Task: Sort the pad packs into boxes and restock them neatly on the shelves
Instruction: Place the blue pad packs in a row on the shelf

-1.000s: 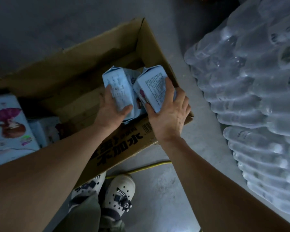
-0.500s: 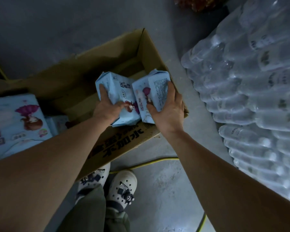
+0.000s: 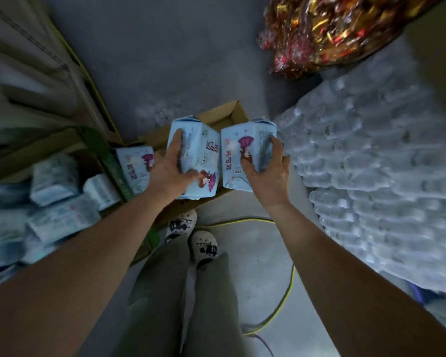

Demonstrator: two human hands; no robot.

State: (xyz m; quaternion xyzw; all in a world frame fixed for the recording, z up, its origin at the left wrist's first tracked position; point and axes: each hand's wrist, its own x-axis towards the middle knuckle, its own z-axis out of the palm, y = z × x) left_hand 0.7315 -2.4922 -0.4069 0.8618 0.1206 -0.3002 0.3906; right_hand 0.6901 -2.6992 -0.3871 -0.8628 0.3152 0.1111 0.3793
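I hold two light-blue pad packs side by side above a cardboard box (image 3: 229,113) on the floor. My left hand (image 3: 169,167) grips the left pad pack (image 3: 200,153), thumb across its front. My right hand (image 3: 267,167) grips the right pad pack (image 3: 245,150), fingers round its right edge. Most of the box is hidden behind the packs and my hands. Another pad pack (image 3: 135,164) shows to the left, beside a green-edged box (image 3: 113,168). Several more pad packs (image 3: 59,199) lie piled at the far left.
Shrink-wrapped water bottles (image 3: 371,181) are stacked along the right. A bag of red and gold wrapped goods (image 3: 327,29) sits above them. A yellow cable (image 3: 289,287) runs over the grey floor by my feet (image 3: 191,233). Shelving (image 3: 31,73) stands at upper left.
I have lifted both packs up out of the box and my view has risen. The packs now show their printed fronts. The pile at the left has come into view.
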